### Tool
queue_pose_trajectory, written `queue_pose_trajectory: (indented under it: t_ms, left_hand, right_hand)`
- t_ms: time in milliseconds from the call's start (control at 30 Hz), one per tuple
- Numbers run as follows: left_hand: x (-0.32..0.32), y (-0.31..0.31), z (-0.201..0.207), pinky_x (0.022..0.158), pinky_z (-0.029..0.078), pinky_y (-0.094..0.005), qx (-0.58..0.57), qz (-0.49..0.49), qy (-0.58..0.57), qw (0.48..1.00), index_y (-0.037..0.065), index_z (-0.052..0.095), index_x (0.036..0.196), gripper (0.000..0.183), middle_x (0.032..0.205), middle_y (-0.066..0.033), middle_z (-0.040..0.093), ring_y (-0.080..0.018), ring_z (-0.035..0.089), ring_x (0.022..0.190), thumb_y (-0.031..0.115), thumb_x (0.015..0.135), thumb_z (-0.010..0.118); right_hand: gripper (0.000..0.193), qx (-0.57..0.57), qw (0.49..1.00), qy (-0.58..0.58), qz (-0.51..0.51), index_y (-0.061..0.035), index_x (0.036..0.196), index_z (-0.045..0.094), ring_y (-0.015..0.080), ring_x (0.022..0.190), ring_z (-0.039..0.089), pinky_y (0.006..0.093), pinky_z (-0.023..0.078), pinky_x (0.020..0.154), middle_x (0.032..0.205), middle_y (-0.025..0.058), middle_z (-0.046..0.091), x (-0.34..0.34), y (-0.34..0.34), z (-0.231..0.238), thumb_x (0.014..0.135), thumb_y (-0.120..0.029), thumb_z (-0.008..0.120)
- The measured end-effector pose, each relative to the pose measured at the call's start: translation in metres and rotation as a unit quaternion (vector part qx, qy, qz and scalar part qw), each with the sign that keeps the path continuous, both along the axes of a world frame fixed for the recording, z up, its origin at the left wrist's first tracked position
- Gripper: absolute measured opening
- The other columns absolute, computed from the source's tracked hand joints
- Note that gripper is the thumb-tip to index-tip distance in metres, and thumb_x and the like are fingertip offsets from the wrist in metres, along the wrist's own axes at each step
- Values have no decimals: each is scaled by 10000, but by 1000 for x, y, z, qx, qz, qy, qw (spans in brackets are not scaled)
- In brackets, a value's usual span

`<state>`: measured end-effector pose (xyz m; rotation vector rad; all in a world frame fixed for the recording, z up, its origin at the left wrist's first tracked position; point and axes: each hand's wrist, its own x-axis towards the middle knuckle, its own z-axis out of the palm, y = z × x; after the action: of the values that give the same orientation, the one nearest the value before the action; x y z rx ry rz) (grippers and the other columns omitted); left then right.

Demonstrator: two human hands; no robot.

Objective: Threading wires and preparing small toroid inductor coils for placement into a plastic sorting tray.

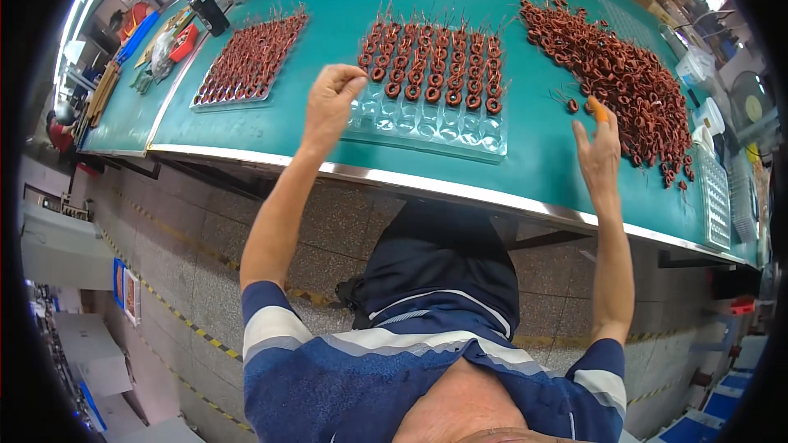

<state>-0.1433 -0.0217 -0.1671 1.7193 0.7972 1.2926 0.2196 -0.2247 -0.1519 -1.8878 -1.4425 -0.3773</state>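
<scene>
Clock: Twelve points straight away from the wearer across the green table (542, 184), six toward the wearer's body.
Step in hand: The work appears to be seating wire-tailed, reddish-brown rings (432, 94) one by one in a clear tray (484, 144). The far part of each row is filled; bare pockets run along the six o'clock edge.
Doing it well: It would probably help to take one ring by its body, free its wires from its neighbours, lower it squarely into a pocket and leave the tails pointing toward twelve, like the others. A light touch should avoid bending the wires.
Left hand (331, 102): Fingertips drawn together in a pinch at the tray's nine o'clock side; whether a ring or wire sits between them cannot be told.
Right hand (602, 152): Open, thumb and forefinger apart, an orange cover (599, 110) on one finger; no ring shows between them.
Rings from the left hand: The seated ones lie at two to three o'clock, the bare pockets at three to four.
Rings from the right hand: A loose ring (572, 105) lies near at eleven, the large pile (628, 86) just beyond at one.
</scene>
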Motion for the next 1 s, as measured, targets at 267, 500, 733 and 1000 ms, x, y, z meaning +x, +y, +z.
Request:
queue_pose_trajectory:
  t_ms: [267, 500, 733, 1000]
  left_hand:
    - [16, 34, 0, 726, 481, -290, 47, 45, 185, 981, 23, 683, 907, 147, 853, -92, 669, -167, 626, 793, 150, 839, 660]
    - [13, 39, -12, 718, 480, -312, 115, 50, 273, 954, -8, 679, 905, 149, 810, -129, 646, -219, 623, 748, 114, 822, 660]
    - [30, -9, 8, 749, 490, -277, 65, 51, 106, 991, -23, 629, 1039, 183, 926, -64, 650, -124, 604, 821, 101, 914, 578]
    - [147, -116, 35, 836, 467, -283, -140, -365, -80, 917, -45, 462, 1295, 392, 1109, -118, 598, -165, 592, 967, 210, 997, 471]
  right_hand:
    - [313, -69, 981, -182, 0, 13, 1092, 582, 325, 871, 580, 420, 496, 743, 973, 159, 582, 60, 37, -37, 843, -165, 645]
    - [204, -101, 985, -135, 28, -24, 948, 586, 326, 929, 567, 425, 498, 783, 921, 162, 564, 57, 62, -46, 837, -188, 634]
    - [307, 110, 982, 141, 60, 19, 1049, 635, 217, 759, 608, 327, 485, 694, 923, 138, 640, 22, 33, -2, 836, -193, 696]
    - [290, 224, 965, 105, 90, -55, 992, 645, 241, 798, 604, 338, 474, 730, 840, 77, 628, -74, 5, 25, 738, -130, 765]
